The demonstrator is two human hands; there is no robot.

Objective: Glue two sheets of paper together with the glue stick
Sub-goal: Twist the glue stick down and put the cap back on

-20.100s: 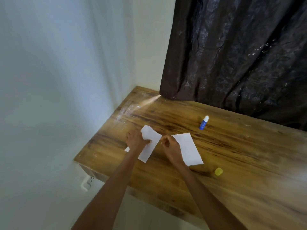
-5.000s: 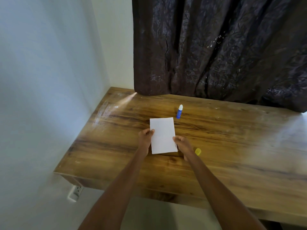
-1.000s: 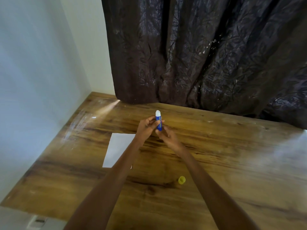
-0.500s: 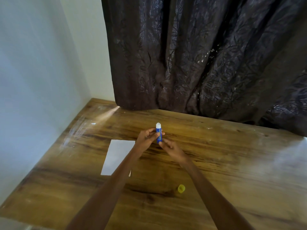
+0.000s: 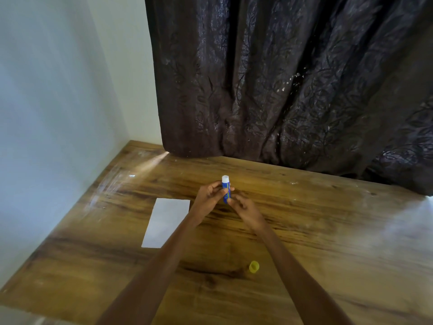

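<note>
I hold a blue glue stick [image 5: 226, 192] upright above the wooden table [image 5: 304, 231], its white glue tip bare at the top. My left hand [image 5: 209, 197] wraps the barrel from the left. My right hand [image 5: 243, 208] pinches its lower end from the right. White paper [image 5: 166, 222] lies flat on the table to the left of my left forearm, which covers its right edge. It looks like one stacked rectangle. The yellow cap [image 5: 254, 266] of the glue stick lies on the table between my forearms, near the front.
A dark patterned curtain [image 5: 293, 90] hangs down to the table's far edge. A pale wall [image 5: 58, 102] borders the table on the left. The table's front edge runs along the bottom left of the view.
Both hands stay on the glue stick, which remains upright. Five seconds ago they held the paper, with the glue stick lying on the table. The view has tilted slightly upward.
</note>
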